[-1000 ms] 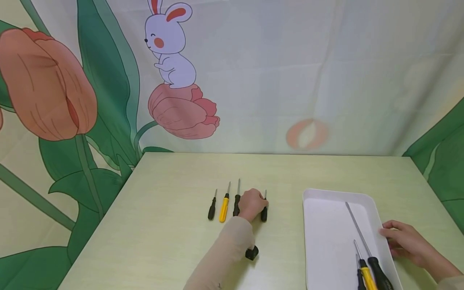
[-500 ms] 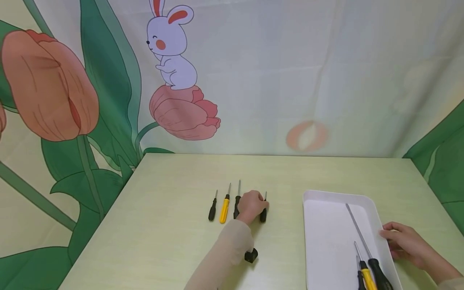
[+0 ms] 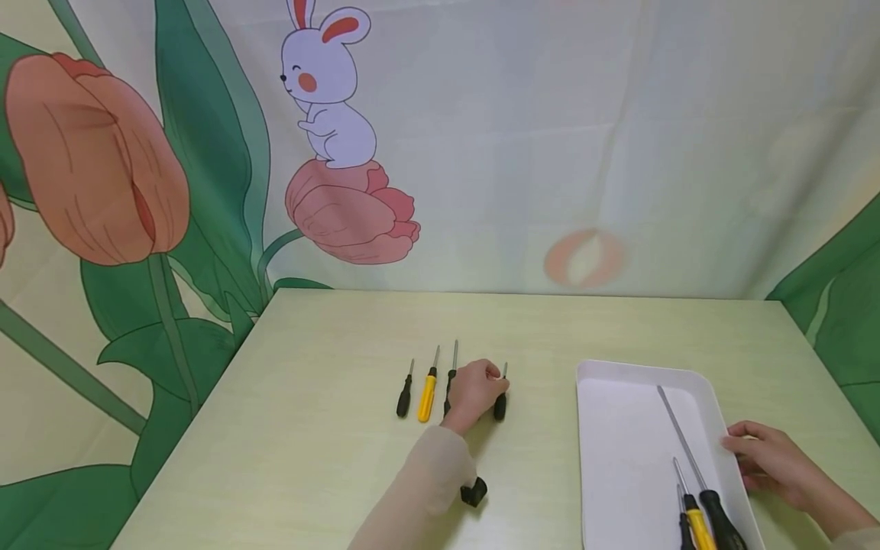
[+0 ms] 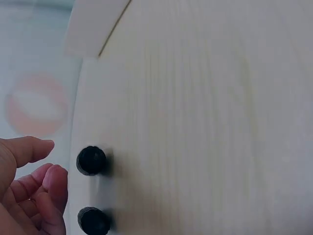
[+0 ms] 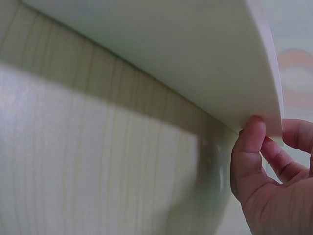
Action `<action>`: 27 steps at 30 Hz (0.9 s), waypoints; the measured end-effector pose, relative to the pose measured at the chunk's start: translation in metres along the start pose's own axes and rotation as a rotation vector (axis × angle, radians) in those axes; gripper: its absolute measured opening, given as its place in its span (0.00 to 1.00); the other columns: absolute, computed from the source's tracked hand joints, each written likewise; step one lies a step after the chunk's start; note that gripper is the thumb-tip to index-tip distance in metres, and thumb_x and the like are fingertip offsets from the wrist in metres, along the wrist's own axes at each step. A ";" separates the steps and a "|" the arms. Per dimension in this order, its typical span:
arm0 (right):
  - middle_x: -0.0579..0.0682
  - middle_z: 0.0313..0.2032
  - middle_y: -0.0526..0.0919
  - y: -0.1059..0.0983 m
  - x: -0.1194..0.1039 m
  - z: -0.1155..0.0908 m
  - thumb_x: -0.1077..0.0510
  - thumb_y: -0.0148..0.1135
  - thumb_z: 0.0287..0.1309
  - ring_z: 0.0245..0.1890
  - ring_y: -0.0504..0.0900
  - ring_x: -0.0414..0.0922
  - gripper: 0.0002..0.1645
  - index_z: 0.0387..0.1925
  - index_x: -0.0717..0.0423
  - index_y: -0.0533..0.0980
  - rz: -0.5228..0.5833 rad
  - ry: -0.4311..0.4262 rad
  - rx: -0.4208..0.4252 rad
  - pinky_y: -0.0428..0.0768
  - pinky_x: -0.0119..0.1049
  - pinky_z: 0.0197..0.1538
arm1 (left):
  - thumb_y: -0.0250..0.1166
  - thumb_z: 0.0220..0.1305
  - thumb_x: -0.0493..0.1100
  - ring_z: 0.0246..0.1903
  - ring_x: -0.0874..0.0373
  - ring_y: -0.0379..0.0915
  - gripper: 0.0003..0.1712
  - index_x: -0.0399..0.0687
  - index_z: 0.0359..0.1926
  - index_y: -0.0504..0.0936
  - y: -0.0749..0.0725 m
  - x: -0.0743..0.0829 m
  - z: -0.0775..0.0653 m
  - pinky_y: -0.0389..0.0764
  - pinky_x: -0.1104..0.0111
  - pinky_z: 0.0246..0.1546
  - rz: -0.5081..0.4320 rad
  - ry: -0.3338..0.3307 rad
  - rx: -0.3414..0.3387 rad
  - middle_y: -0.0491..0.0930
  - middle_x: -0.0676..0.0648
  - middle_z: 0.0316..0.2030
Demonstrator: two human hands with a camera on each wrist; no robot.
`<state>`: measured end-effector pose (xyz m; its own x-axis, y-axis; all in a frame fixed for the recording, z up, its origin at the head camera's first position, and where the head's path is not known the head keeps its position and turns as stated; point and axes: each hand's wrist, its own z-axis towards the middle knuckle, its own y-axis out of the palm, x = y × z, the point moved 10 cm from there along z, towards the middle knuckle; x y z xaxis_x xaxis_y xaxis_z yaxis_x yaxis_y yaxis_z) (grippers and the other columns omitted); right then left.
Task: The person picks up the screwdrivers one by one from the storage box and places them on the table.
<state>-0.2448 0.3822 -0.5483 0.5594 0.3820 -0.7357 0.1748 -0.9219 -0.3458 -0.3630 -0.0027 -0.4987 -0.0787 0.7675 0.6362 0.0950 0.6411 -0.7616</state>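
Observation:
My left hand (image 3: pixel 474 393) is over the right part of a row of screwdrivers, its fingertips overlapping the rightmost black-handled screwdriver (image 3: pixel 500 406). In the left wrist view the thumb (image 4: pixel 35 148) stands apart from the loosely bent fingers, nothing between them. Two black handle ends show beside them, the upper handle (image 4: pixel 91 160) and the lower handle (image 4: pixel 94 221). On the right, my right hand (image 3: pixel 777 462) pinches the side rim of a white tray (image 3: pixel 622 451); the right wrist view shows thumb and fingers on both sides of the rim.
Left of the left hand lie a small black screwdriver (image 3: pixel 404 399), a yellow screwdriver (image 3: pixel 427 396) and a longer black screwdriver (image 3: pixel 451 376), partly covered. Inside the tray are a long black screwdriver (image 3: pixel 719 519), a yellow-handled one (image 3: pixel 698 525) and a small black one.
The left wrist and sleeve have shifted slightly toward the front left, while the fingers stay by the rightmost screwdriver. The right hand and the tray have not visibly moved.

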 end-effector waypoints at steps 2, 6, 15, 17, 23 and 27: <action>0.45 0.26 0.74 0.000 0.001 0.000 0.52 0.51 0.57 0.26 0.73 0.42 0.25 0.46 0.68 0.60 0.001 0.004 0.001 0.75 0.35 0.29 | 0.64 0.49 0.49 0.21 0.63 0.67 0.09 0.52 0.29 0.77 0.001 0.003 -0.003 0.65 0.74 0.20 -0.034 0.031 0.003 0.76 0.56 0.24; 0.45 0.26 0.74 0.000 0.001 0.000 0.52 0.51 0.57 0.26 0.73 0.42 0.24 0.46 0.68 0.60 -0.001 0.002 0.002 0.75 0.35 0.29 | 0.64 0.50 0.48 0.21 0.63 0.66 0.09 0.50 0.30 0.77 0.005 0.010 -0.011 0.66 0.74 0.21 -0.122 0.088 -0.018 0.75 0.55 0.23; 0.44 0.26 0.74 0.000 -0.001 -0.001 0.53 0.49 0.59 0.26 0.73 0.42 0.22 0.45 0.68 0.61 -0.001 -0.005 -0.001 0.75 0.35 0.29 | 0.65 0.49 0.47 0.19 0.65 0.67 0.10 0.48 0.32 0.77 0.019 0.025 -0.026 0.66 0.75 0.22 -0.216 0.136 -0.106 0.76 0.54 0.22; 0.44 0.26 0.74 0.000 -0.001 -0.001 0.53 0.50 0.58 0.26 0.73 0.42 0.22 0.45 0.68 0.61 0.002 -0.009 -0.003 0.75 0.35 0.29 | 0.65 0.48 0.47 0.18 0.65 0.67 0.10 0.47 0.32 0.77 0.022 0.028 -0.029 0.66 0.75 0.21 -0.227 0.142 -0.126 0.76 0.54 0.21; 0.44 0.25 0.74 -0.001 -0.001 0.000 0.53 0.51 0.57 0.26 0.73 0.42 0.22 0.44 0.67 0.62 0.019 0.001 0.001 0.75 0.35 0.29 | 0.65 0.49 0.46 0.17 0.66 0.69 0.12 0.46 0.33 0.77 0.031 0.040 -0.041 0.67 0.75 0.19 -0.268 0.172 -0.190 0.76 0.54 0.21; 0.44 0.25 0.74 0.000 0.000 -0.001 0.52 0.52 0.57 0.26 0.73 0.42 0.23 0.44 0.67 0.61 0.015 0.005 0.000 0.75 0.35 0.29 | 0.64 0.49 0.45 0.17 0.67 0.68 0.13 0.44 0.35 0.76 0.036 0.052 -0.050 0.67 0.76 0.19 -0.273 0.217 -0.229 0.76 0.54 0.22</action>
<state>-0.2443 0.3825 -0.5473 0.5662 0.3679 -0.7376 0.1663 -0.9274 -0.3350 -0.3138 0.0604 -0.4867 0.0766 0.5355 0.8410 0.3194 0.7859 -0.5295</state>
